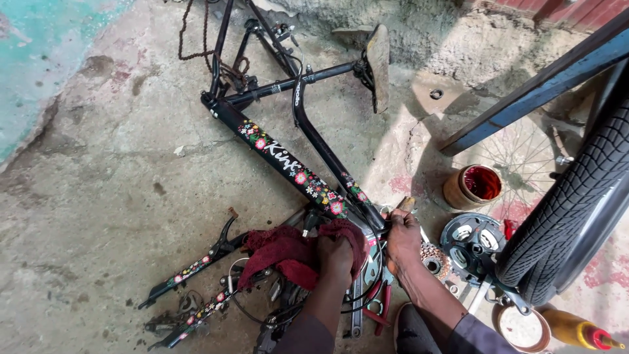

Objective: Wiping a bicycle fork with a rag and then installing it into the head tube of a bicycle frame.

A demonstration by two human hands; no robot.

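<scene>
Head view, looking down at a rough grey concrete floor [98, 196]. At lower left lie two detached black fork legs with floral decals [190, 288], side by side among loose cables and small metal parts. Just right of them, a soft dark-red cloth rag [278, 252] is bunched over the head-tube end of the black steel bicycle frame with flower-pattern decals [288, 160], which lies on the floor with its worn saddle [378, 65] pointing away from the viewer and a loose chain [190, 33] hanging near its rear end.

The left hand [335, 252] is closed on the rag, fingers curled into the fabric and pressing it against the frame. The right hand [401, 237] is wrapped around the frame's tube junction just beside it, fingers closed on the metal.

Judged from its look, the rag is light, limp and probably greasy; it conforms to whatever it covers and is best gripped in a full fistful. The frame is stiff, fairly heavy and awkwardly long; its painted tubes may be slick, so a wrap-around hold near a junction steadies it best.

Further right lie a toothed metal sprocket cluster [434, 259], a silver chainring with crank [472, 242], a brown round tin with red contents [472, 187] and a black treaded tyre [570, 210] on its wheel. At lower right stands a yellow squeeze bottle with red nozzle [580, 331].
</scene>
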